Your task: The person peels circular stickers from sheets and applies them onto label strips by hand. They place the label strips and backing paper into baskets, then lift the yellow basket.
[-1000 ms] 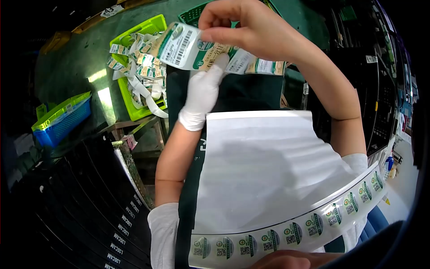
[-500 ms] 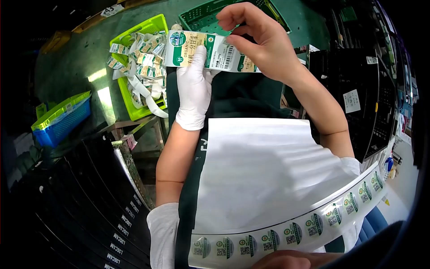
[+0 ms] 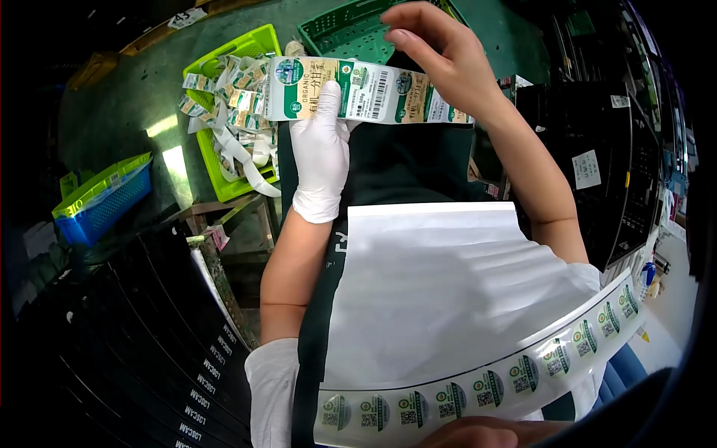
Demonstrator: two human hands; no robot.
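My left hand [image 3: 323, 153], in a white glove, holds a strip of printed labels [image 3: 366, 93], thumb on top and fingers behind it. The strip runs rightward, showing a barcode and green and tan print. Above its right part is my bare right hand [image 3: 441, 56], thumb and fingers apart, with nothing visible between them. A white backing sheet [image 3: 426, 291] lies over my front, with round QR stickers [image 3: 449, 401] along its lower edge. Beside my left hand, a lime green basket [image 3: 215, 179] holds a heap of label strips [image 3: 246, 101].
A dark green crate [image 3: 314, 28] stands behind my right hand. On the far left is a blue and lime basket [image 3: 104, 201]. Black stacked crates [image 3: 149, 336] fill the lower left, and more black crates [image 3: 560, 142] stand at the right.
The label strip first slid right, then left slightly, with its left label now under my gloved thumb. My right hand has moved away from the strip, up and right, and its fingers have opened.
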